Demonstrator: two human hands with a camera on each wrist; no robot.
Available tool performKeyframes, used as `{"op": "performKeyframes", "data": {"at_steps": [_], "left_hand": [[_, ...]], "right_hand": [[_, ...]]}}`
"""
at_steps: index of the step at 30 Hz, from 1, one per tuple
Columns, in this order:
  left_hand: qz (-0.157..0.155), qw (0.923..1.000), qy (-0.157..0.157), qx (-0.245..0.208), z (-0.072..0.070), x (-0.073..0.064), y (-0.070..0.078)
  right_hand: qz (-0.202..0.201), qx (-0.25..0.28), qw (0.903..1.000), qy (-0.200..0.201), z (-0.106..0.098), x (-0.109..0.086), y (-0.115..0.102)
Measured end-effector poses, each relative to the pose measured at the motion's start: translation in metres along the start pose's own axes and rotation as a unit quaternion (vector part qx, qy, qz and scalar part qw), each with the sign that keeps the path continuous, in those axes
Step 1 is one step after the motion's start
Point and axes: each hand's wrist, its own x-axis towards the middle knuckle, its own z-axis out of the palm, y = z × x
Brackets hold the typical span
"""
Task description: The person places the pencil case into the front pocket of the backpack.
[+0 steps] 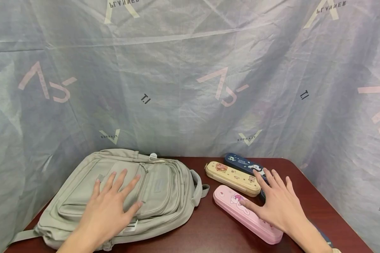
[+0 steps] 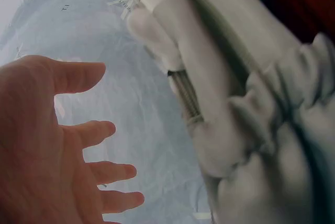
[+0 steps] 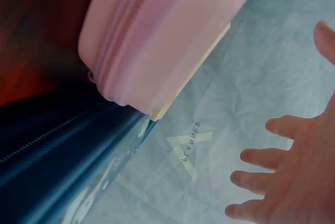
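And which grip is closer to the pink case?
Right: the right grip hovers above the pink case, while the left grip is over the backpack, farther left.

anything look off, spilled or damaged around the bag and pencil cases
Nothing looks spilled or visibly damaged around the backpack or the pink pencil case. The oddity is behind them: the lettering on the cloth backdrop reads flipped, as if hung wrong way round.

hands [image 2: 57, 150] [image 3: 298, 171]: cropped, wrist views | backpack [image 2: 256, 124]: blurred, left wrist | pink case [image 1: 244, 216]: part-hidden, head
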Motion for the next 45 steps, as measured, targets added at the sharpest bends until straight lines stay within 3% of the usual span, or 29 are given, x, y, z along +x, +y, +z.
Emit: {"op": "performKeyframes", "data": {"at_steps": [16, 25, 39, 45], "left_hand": [[0.029, 0.9989, -0.034, -0.015, 0.020, -0.008, -0.001], [0.028, 0.9979, -0.054, -0.023, 0.025, -0.008, 0.001], [0.032, 0.9984, -0.041, -0.022, 0.034, -0.005, 0.002], [0.034, 0.9987, -0.034, -0.020, 0.036, -0.004, 0.002]], "right_hand": [[-0.015, 0.021, 0.9997, 0.001, 0.010, -0.026, 0.003], [0.012, 0.026, 0.9987, -0.042, 0.016, -0.034, 0.005], [0.047, 0.045, 0.9916, -0.112, 0.014, -0.038, 0.007], [0.040, 0.060, 0.9905, -0.117, 0.013, -0.042, 0.008]]}}
